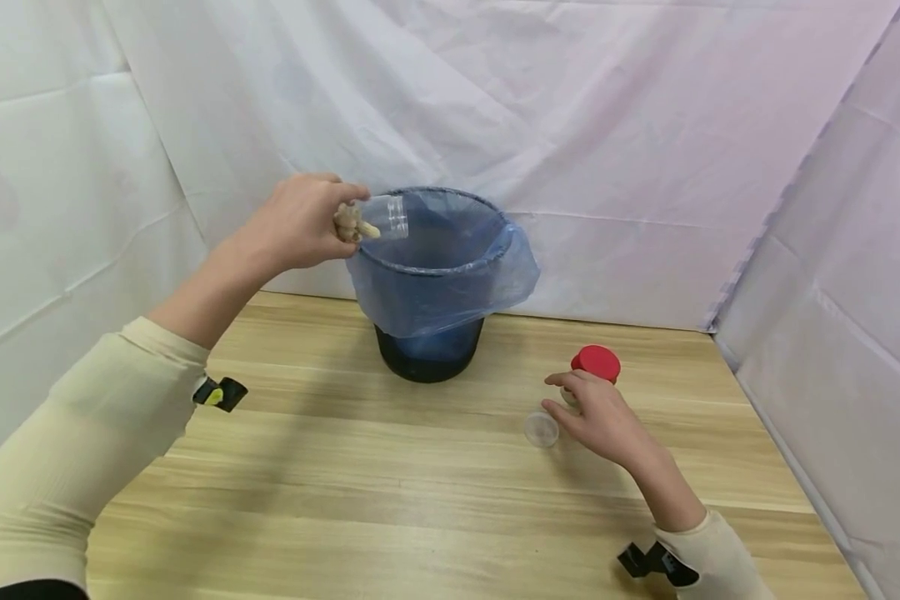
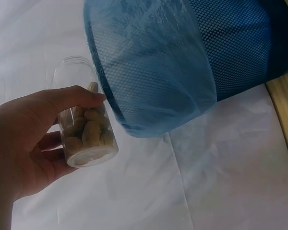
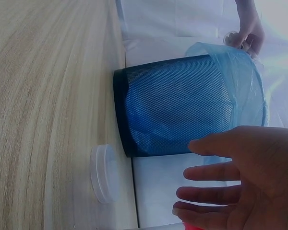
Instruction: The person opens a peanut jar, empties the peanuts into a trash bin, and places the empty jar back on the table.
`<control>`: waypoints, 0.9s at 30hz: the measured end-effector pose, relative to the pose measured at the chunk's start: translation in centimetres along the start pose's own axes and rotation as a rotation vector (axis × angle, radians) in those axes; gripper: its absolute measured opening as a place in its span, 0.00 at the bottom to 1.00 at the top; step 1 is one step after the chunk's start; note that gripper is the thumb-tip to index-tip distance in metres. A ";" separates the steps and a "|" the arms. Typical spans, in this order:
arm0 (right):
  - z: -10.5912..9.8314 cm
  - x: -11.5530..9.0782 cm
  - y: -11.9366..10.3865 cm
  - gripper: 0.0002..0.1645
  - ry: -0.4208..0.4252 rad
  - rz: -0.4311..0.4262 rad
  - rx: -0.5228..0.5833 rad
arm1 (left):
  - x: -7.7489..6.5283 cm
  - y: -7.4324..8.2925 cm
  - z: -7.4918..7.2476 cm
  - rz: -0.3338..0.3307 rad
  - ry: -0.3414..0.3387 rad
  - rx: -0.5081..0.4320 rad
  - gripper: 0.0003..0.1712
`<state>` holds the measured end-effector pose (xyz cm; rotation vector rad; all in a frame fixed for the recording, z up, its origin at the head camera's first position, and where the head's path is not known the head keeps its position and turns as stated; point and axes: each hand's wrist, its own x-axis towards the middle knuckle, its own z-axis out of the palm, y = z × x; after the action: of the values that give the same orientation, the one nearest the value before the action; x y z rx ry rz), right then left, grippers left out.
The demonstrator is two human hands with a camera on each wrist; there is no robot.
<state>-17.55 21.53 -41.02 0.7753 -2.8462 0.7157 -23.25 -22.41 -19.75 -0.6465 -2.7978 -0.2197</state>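
My left hand (image 1: pixel 300 218) grips a clear plastic jar (image 1: pixel 392 217) tipped sideways, its mouth over the left rim of a waste bin (image 1: pixel 429 360). Peanuts in their shells (image 2: pixel 90 130) lie toward the jar's base. A blue bin bag (image 1: pixel 438 302) lines the bin and hangs over its rim. Over the table to the right hovers my right hand (image 1: pixel 602 423), fingers spread and holding nothing. Beside its thumb lies a round clear lid (image 1: pixel 542 430). Just beyond the fingers is a red lid (image 1: pixel 598 362); whatever is under it is mostly hidden by the hand.
The bin is black mesh and stands at the back of the wood-grain table (image 1: pixel 390 500). White cloth (image 1: pixel 645 150) hangs behind the table and along both sides.
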 end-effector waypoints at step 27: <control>-0.1 -0.5 0.1 0.20 -0.021 0.031 0.014 | 1.5 -0.4 -1.4 -0.010 -0.083 0.124 0.38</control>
<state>-17.22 21.86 -41.10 0.7464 -2.8808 0.7362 -24.42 -22.42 -18.05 -0.6266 -2.8662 -0.0217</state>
